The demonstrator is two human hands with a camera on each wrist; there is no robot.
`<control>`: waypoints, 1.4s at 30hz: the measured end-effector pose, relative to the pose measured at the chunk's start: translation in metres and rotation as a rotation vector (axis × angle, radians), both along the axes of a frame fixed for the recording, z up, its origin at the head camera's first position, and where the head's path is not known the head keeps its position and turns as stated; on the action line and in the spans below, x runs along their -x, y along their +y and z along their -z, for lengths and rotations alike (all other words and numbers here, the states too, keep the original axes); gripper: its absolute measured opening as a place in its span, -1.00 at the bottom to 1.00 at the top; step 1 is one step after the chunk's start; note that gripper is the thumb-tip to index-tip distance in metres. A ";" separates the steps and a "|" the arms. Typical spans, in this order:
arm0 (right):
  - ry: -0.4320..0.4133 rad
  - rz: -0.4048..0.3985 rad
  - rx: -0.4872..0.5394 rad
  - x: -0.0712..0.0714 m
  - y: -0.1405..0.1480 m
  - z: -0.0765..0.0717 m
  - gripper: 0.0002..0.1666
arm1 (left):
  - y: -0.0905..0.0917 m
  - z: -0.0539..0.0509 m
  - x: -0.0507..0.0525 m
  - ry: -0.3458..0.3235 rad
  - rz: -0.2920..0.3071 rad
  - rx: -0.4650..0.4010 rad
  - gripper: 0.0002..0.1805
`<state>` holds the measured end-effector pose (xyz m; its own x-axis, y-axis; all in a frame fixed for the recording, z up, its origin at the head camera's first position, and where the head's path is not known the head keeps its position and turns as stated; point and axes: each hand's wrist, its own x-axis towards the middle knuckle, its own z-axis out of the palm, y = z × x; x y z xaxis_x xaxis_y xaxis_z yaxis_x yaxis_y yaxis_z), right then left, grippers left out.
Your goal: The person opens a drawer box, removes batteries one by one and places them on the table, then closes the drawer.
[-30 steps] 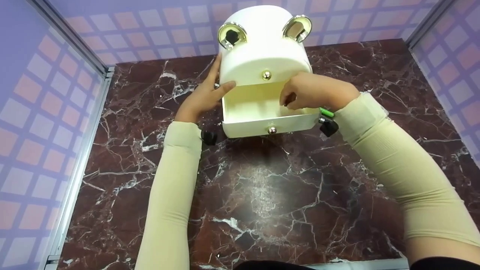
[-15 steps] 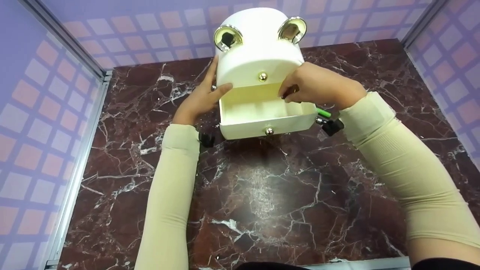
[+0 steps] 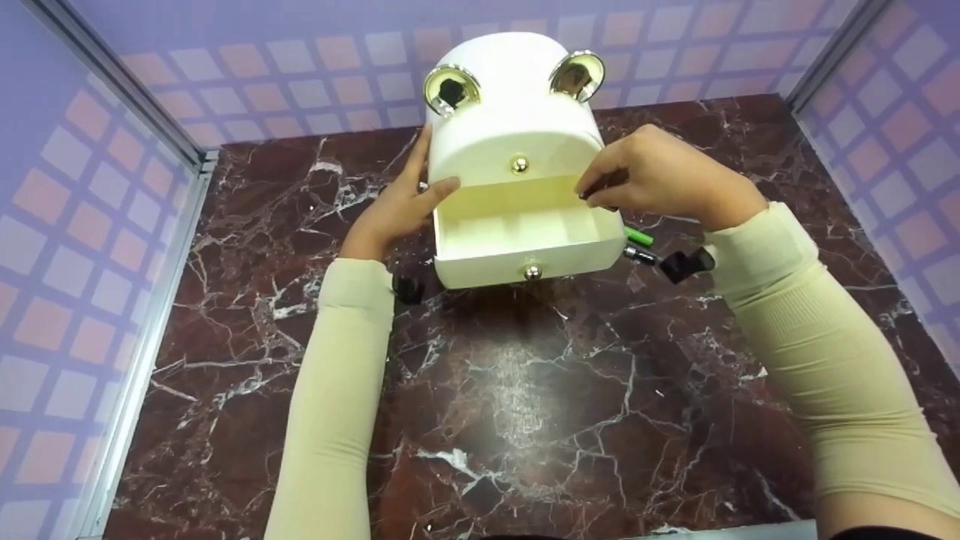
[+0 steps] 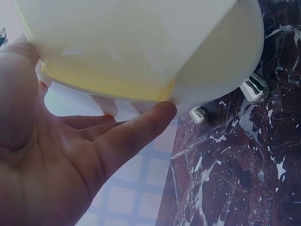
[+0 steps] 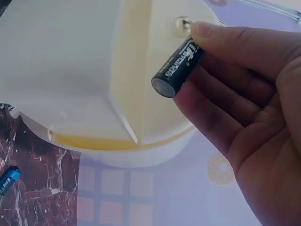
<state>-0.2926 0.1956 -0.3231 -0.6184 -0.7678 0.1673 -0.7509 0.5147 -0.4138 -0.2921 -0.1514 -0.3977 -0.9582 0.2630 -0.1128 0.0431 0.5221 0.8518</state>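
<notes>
A white box (image 3: 510,112) with two gold-rimmed round ears stands at the back, its lower drawer (image 3: 480,271) pulled out. My left hand (image 3: 397,206) lies along the box's left side, thumb (image 4: 146,125) at its front edge, fingers behind. Between thumb and fingers, my right hand (image 3: 667,176) pinches a black battery (image 5: 176,68) by one end, above the right side of the drawer. The right wrist view shows white lettering on the battery. Round metallic knobs (image 3: 520,164) sit on the drawer fronts.
A green object (image 3: 638,236) and a dark, silvery one (image 3: 640,256) lie right of the drawer. A blue battery (image 5: 9,180) shows in the right wrist view. Tiled purple walls (image 3: 300,71) border the dark marble table (image 3: 525,420).
My right hand has moved right, from over the drawer's inside to near its right edge, still with the battery. My left hand keeps its place on the box. The head view has shifted slightly.
</notes>
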 end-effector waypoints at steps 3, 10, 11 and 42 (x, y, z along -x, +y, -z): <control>0.003 -0.017 0.040 -0.003 0.005 0.001 -0.81 | -0.002 0.004 0.001 0.002 -0.006 0.002 0.01; 0.031 -0.026 0.080 -0.005 0.015 0.003 -0.80 | -0.002 0.005 0.001 0.003 -0.009 -0.020 0.02; 0.036 -0.018 0.079 -0.006 0.017 0.003 -0.80 | -0.001 0.004 0.001 0.009 -0.006 -0.018 0.02; -0.116 0.330 -0.044 0.001 0.078 0.046 -0.82 | 0.013 -0.010 -0.003 -0.027 0.000 -0.017 0.00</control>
<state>-0.2932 0.2740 -0.3695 -0.8476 -0.5280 0.0526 -0.4900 0.7410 -0.4591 -0.2889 -0.1381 -0.3874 -0.9549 0.2647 -0.1345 0.0194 0.5076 0.8614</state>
